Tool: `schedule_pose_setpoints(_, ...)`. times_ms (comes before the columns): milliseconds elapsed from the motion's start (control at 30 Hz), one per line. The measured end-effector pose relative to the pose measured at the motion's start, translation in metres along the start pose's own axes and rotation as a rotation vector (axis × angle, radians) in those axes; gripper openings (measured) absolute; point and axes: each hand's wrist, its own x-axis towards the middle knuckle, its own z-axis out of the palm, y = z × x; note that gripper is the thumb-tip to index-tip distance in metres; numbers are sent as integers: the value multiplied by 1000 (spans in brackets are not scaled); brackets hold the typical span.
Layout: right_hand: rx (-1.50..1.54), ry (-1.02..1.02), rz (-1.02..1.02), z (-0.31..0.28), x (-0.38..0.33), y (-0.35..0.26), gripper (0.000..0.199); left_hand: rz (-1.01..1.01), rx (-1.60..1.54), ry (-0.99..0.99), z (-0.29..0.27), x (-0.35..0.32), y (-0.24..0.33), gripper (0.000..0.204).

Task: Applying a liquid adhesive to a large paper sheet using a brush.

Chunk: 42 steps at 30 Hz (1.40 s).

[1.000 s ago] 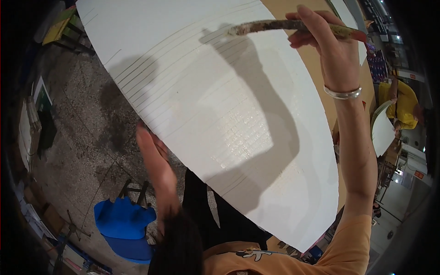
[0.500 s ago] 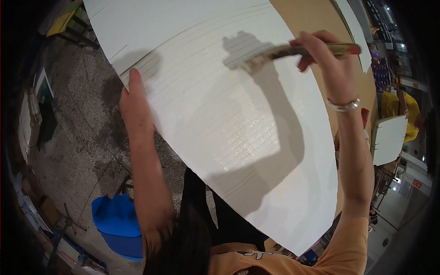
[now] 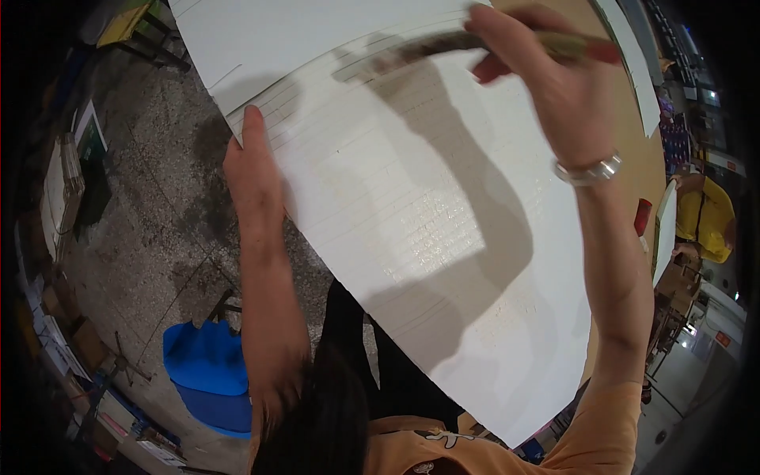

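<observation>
right hand (image 3: 546, 87) holds brush (image 3: 443, 47) on white board (image 3: 412, 206), left hand (image 3: 253, 170) steadying edge

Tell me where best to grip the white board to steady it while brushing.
Probably the left edge of the white board, from the left side: it overhangs the floor there and the left hand already rests on it, clear of the brush in the right hand.

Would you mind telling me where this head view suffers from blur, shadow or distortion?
In the head view, the brush and right hand are motion-blurred; the arm casts a broad dark shadow across the white board, with a wet sheen near its middle; the left hand on the board's edge is sharp; fisheye bends the board's edges, and the corners go black.
</observation>
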Motion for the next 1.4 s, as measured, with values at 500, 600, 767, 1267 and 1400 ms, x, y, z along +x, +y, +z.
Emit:
schedule_pose_setpoints(500, -153, -322, 300, -34, -7, -24, 29, 46, -24, -58, 0, -7, 3, 56)
schedule_pose_setpoints(600, -203, -199, 266, -56, -22, -29, 26, 58, 68, -61, -2, -4, 3, 63)
schedule_pose_setpoints(767, -123, -220, 330, -90, -59, -8, 24, 44, 167, -22, -2, 0, 2, 70)
schedule_pose_setpoints(1267, -74, -116, 542, -128, -97, -16, 20, 2, 164, 29, -3, 2, -2, 69)
schedule_pose_setpoints(1400, 21, -27, 326, -112, -64, 10, 20, -30, 182, -15, -3, 7, -2, 68)
